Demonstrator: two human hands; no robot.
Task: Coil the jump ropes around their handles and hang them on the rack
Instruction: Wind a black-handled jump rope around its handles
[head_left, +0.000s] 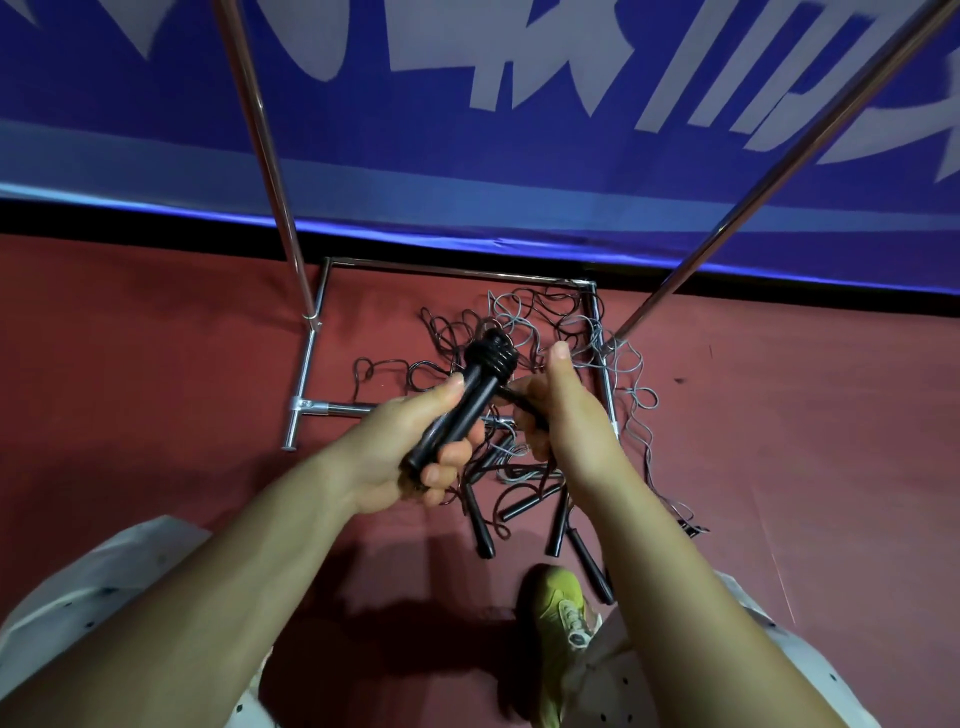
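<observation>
While left hand (415, 457) grips black handles (452, 415), few coils wound at far end, right hand (545, 405) pinches rope (514, 392) taut. Tangled ropes (545, 332) on floor inside rack (306, 364) base, none hung.

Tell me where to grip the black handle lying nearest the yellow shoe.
Grip the black handle at mid-shaft, coming from above. It lies flat on the red floor, its lower end beside the yellow shoe, and its upper end joins the tangled ropes.
</observation>
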